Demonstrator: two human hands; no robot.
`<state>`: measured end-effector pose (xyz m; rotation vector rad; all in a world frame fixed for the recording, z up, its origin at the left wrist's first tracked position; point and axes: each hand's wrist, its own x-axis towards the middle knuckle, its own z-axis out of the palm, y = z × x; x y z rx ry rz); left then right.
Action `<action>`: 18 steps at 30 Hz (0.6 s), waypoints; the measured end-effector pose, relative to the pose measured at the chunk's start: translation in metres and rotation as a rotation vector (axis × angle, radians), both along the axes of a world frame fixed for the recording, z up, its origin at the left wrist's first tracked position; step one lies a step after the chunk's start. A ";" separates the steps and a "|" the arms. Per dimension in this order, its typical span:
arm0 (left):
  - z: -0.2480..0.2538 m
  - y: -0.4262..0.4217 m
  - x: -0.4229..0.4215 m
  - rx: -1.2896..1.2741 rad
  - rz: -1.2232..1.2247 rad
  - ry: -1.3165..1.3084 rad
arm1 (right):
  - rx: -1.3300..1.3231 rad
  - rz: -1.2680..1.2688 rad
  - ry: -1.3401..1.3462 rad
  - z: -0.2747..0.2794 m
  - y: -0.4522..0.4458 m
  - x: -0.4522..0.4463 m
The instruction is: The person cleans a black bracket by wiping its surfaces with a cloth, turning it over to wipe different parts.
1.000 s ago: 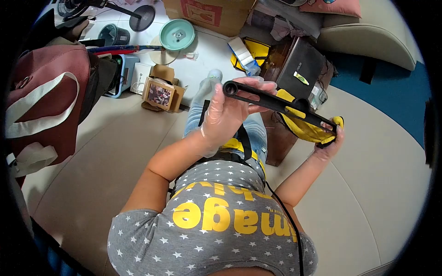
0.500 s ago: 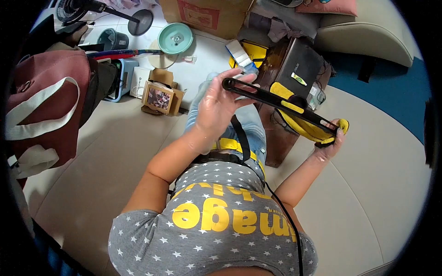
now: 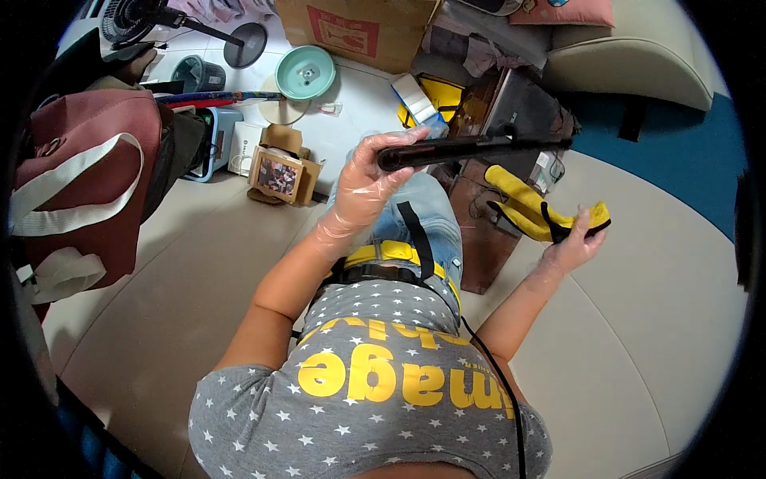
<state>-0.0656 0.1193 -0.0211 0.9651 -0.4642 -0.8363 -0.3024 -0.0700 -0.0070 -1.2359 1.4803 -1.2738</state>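
My left hand point(image 3: 363, 188), in a clear plastic glove, is closed around one end of a long black plastic bar point(image 3: 471, 149). The bar points to the right, seen narrow side on, and its far end is free. Off to the right, my right hand point(image 3: 576, 243), also gloved, pinches a yellow cloth point(image 3: 542, 215) with black edging. This cloth hangs folded and curled to the left of the fingers, below the bar and apart from it.
A dark wooden stand point(image 3: 487, 223) with a black laptop-like item on top is ahead. Beyond lie a yellow pouch point(image 3: 439, 92), a green basin point(image 3: 306, 73), an opened carton point(image 3: 279, 172) and a fan point(image 3: 132, 20). A red bag point(image 3: 88, 184) is at left.
The bar has been turned onto its narrow side and its far end raised out of my right hand. My right hand keeps the yellow cloth, now separated from the bar.
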 end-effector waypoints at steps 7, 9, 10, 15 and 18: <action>0.009 0.000 -0.003 -0.023 -0.049 0.102 | -0.222 0.539 0.355 0.017 0.045 0.024; 0.017 -0.002 -0.003 -0.047 -0.069 0.277 | -0.417 0.675 0.526 0.033 0.051 0.040; 0.019 -0.002 -0.004 -0.088 -0.101 0.408 | -0.404 0.706 0.564 0.045 0.055 0.048; 0.025 -0.003 -0.008 -0.155 -0.133 0.692 | -0.477 0.816 0.542 0.065 0.063 0.060; 0.031 -0.006 -0.011 -0.126 -0.145 0.691 | -0.422 0.880 0.582 0.076 0.071 0.068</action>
